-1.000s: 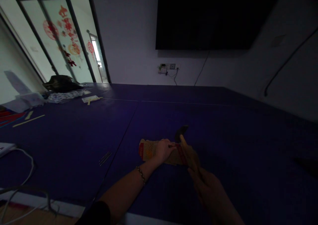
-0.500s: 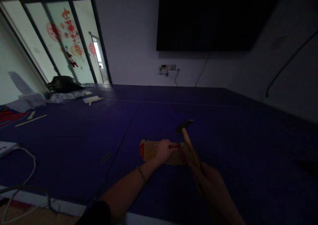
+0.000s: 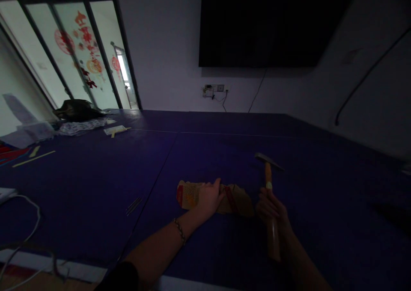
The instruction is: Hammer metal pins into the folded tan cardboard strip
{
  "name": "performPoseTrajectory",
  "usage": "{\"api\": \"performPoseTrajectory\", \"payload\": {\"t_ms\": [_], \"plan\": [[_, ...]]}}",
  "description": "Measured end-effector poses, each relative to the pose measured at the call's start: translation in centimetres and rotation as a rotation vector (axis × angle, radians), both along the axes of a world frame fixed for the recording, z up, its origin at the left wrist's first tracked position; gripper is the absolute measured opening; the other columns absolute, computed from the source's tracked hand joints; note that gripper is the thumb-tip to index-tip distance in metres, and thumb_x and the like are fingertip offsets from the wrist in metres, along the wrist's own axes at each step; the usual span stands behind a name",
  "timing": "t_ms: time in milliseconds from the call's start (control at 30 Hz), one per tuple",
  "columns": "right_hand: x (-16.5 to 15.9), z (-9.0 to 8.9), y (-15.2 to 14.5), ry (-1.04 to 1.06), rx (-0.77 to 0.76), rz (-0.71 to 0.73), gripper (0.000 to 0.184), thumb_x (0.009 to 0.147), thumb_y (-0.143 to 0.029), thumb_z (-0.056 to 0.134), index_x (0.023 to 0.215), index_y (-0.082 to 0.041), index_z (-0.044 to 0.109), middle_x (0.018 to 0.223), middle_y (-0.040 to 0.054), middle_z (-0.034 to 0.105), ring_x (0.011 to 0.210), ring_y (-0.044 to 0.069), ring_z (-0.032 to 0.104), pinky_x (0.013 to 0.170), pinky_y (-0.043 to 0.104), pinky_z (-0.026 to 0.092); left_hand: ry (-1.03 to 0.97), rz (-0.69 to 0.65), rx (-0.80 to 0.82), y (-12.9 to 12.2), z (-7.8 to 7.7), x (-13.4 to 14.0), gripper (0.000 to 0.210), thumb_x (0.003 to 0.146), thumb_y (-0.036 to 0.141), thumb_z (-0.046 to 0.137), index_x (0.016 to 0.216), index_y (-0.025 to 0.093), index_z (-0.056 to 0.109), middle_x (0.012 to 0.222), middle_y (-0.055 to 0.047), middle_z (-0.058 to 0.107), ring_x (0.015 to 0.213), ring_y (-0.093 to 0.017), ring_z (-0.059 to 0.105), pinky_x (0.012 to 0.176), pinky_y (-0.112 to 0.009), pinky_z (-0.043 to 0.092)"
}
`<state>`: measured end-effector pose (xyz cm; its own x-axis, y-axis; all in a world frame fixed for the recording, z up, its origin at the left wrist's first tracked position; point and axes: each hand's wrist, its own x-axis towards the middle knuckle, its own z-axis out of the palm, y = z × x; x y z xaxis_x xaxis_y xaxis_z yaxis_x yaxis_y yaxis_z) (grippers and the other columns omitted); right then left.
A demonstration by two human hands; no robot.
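Note:
A flattened piece of brown cardboard (image 3: 241, 201) with red and yellow print lies on the dark blue table, its outline long and rounded. My left hand (image 3: 210, 198) rests across its middle, fingers curled down on it and one finger pointing up. Whether something small is pinched there cannot be made out. To the right, my right hand (image 3: 272, 209) is closed round the wooden handle of a hammer (image 3: 268, 173). The hammer's metal head is raised, clear of the cardboard.
Several thin metal rods (image 3: 133, 206) lie left of the cardboard. A white cable (image 3: 37, 209) runs along the left edge. Farther back are yellow strips (image 3: 34, 159), a small white packet (image 3: 115, 130) and a black bag (image 3: 77, 110). A dark screen (image 3: 263, 25) hangs on the wall.
My right hand and the hammer have moved right, away from the cardboard, and the hammer stands more upright. My left hand stays on the cardboard with one finger now lifted.

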<state>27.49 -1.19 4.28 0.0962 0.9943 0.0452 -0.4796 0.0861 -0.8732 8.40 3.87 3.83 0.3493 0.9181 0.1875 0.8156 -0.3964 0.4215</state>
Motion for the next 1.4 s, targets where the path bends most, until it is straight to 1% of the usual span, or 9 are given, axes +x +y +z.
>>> {"api": "performPoseTrajectory", "payload": {"t_ms": [200, 333, 467, 600, 700, 900, 1067, 1267, 1400], "plan": [[0.4, -1.1, 0.5, 0.030, -0.079, 0.087, 0.044, 0.061, -0.051, 0.065, 0.061, -0.025, 0.029, 0.040, -0.0171, -0.001, 0.033, 0.001, -0.014, 0.028, 0.013, -0.001, 0.102, -0.080, 0.182, -1.1, 2.8, -1.7, 0.032, 0.084, 0.034, 0.051, 0.110, 0.017, 0.057, 0.100, -0.010, 0.066, 0.093, -0.024, 0.058, 0.081, -0.035, 0.041], [0.5, -2.1, 1.2, -0.024, -0.151, 0.116, 0.049, 0.056, -0.057, 0.065, 0.060, -0.026, 0.028, 0.035, -0.0182, 0.000, 0.032, 0.001, -0.014, 0.026, 0.013, 0.003, 0.181, -0.095, 0.142, -1.4, 5.2, -6.7, 0.022, 0.086, 0.026, 0.046, 0.094, 0.020, 0.066, 0.095, -0.006, 0.068, 0.089, -0.020, 0.059, 0.077, -0.029, 0.042], [0.6, -3.2, 2.1, -0.125, -0.211, 0.117, 0.047, 0.058, -0.066, 0.056, 0.059, -0.026, 0.032, 0.029, -0.0179, 0.003, 0.022, 0.001, -0.007, 0.026, 0.015, 0.008, 0.211, 0.196, 0.017, -2.4, 5.7, -14.8, 0.023, 0.084, 0.022, 0.046, 0.090, 0.020, 0.068, 0.095, -0.005, 0.069, 0.089, -0.018, 0.061, 0.076, -0.024, 0.041], [0.6, -3.6, 2.6, -0.175, -0.211, 0.137, 0.039, 0.070, -0.063, 0.048, 0.060, -0.026, 0.041, 0.026, -0.0135, 0.017, 0.019, 0.004, 0.011, 0.029, 0.019, 0.021, 0.128, 0.564, -0.113, -4.6, 4.1, -22.1, 0.025, 0.084, 0.026, 0.046, 0.093, 0.018, 0.068, 0.095, -0.006, 0.070, 0.088, -0.019, 0.063, 0.070, -0.021, 0.042], [0.6, -3.2, 2.1, -0.192, -0.202, 0.136, 0.039, 0.071, -0.062, 0.047, 0.057, -0.026, 0.041, 0.027, -0.0125, 0.017, 0.019, 0.005, 0.011, 0.029, 0.021, 0.020, 0.091, 0.649, -0.141, -6.1, 2.7, -25.0, 0.028, 0.084, 0.023, 0.043, 0.095, 0.016, 0.068, 0.098, -0.007, 0.070, 0.091, -0.019, 0.064, 0.073, -0.021, 0.043], [0.2, -2.1, 0.7, -0.158, -0.137, 0.080, 0.039, 0.069, -0.054, 0.057, 0.055, -0.024, 0.036, 0.033, -0.0119, 0.020, 0.023, 0.003, 0.014, 0.028, 0.018, 0.020, 0.127, 0.642, -0.158, -6.3, 2.0, -26.2, 0.026, 0.084, 0.022, 0.044, 0.093, 0.017, 0.068, 0.101, -0.006, 0.069, 0.094, -0.018, 0.064, 0.076, -0.020, 0.043], [0.1, -2.0, 1.5, -0.068, -0.142, 0.079, 0.048, 0.058, -0.053, 0.067, 0.052, -0.023, 0.029, 0.033, -0.0148, 0.008, 0.025, 0.000, 0.000, 0.026, 0.014, 0.008, 0.193, 0.639, -0.189, -5.5, 2.3, -26.5, 0.025, 0.083, 0.024, 0.045, 0.090, 0.018, 0.068, 0.097, -0.006, 0.070, 0.089, -0.019, 0.065, 0.068, -0.020, 0.042], [0.3, -2.1, 1.0, -0.011, -0.095, 0.097, 0.034, 0.068, -0.044, 0.063, 0.056, -0.024, 0.039, 0.034, -0.0107, 0.029, 0.023, 0.003, 0.020, 0.025, 0.018, 0.025, 0.154, 0.575, -0.230, -5.1, 2.5, -26.6, 0.026, 0.084, 0.026, 0.044, 0.090, 0.016, 0.068, 0.093, -0.007, 0.071, 0.088, -0.018, 0.065, 0.064, -0.019, 0.041], [0.3, -2.2, 0.7, 0.052, -0.038, 0.142, 0.030, 0.067, -0.038, 0.067, 0.058, -0.023, 0.042, 0.035, -0.0108, 0.033, 0.023, 0.003, 0.024, 0.024, 0.016, 0.028, 0.176, 0.577, -0.242, -4.9, 2.3, -26.7, 0.024, 0.083, 0.022, 0.045, 0.087, 0.016, 0.068, 0.093, -0.007, 0.071, 0.087, -0.017, 0.065, 0.063, -0.017, 0.040]]}}
